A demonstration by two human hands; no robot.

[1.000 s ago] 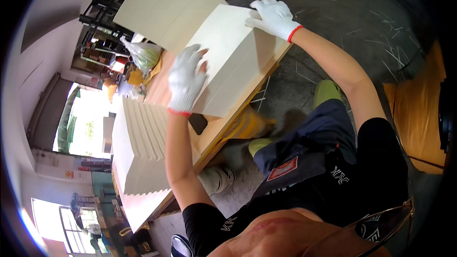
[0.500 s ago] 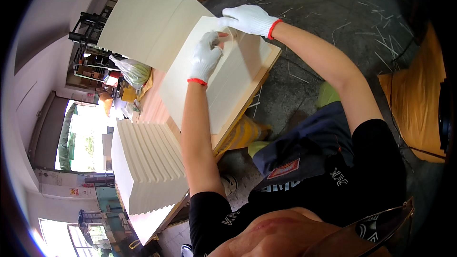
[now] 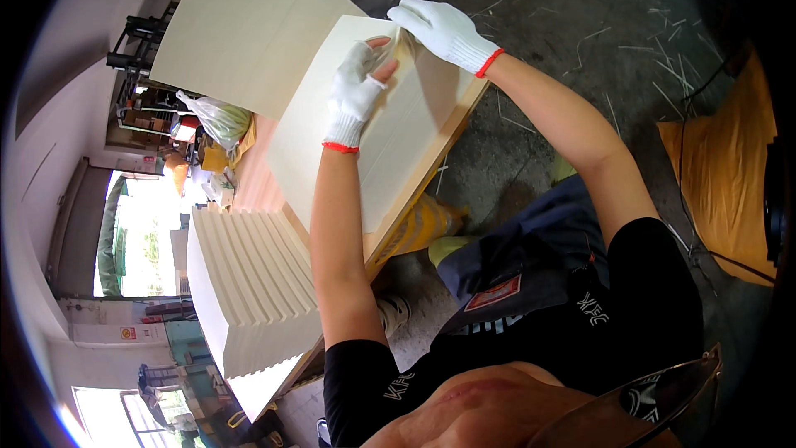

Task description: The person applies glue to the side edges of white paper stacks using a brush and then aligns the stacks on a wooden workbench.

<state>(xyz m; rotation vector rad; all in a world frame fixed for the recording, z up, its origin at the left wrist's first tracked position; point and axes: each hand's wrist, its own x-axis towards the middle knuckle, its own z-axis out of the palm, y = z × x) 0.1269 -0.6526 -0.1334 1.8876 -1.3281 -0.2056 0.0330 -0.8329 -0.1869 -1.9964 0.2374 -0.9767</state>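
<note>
My left hand (image 3: 352, 93), in a white knit glove with bare thumb and index fingertips, is over a pale flat sheet (image 3: 332, 145). Its thumb and index finger curve around a see-through, brownish thing (image 3: 404, 48), too blurred to name. My right hand (image 3: 445, 31), gloved in white with a red cuff, is at the sheet's far right corner beside that thing. Its fingers are pressed together, their tips turned toward the left hand; what they grip is hidden. The sheet lies on a wooden table (image 3: 264, 168), along its right edge.
A stack of pale ridged boards (image 3: 257, 270) stands on the near left part of the table. Beyond the sheet rises a large pale panel (image 3: 257, 29). A filled plastic bag (image 3: 220, 120) sits at the left. Thin offcut strips (image 3: 672, 66) litter the dark floor.
My left thumb and index finger have spread wider apart. My right hand has shifted slightly toward me and to the right. The whole view has moved a little.
</note>
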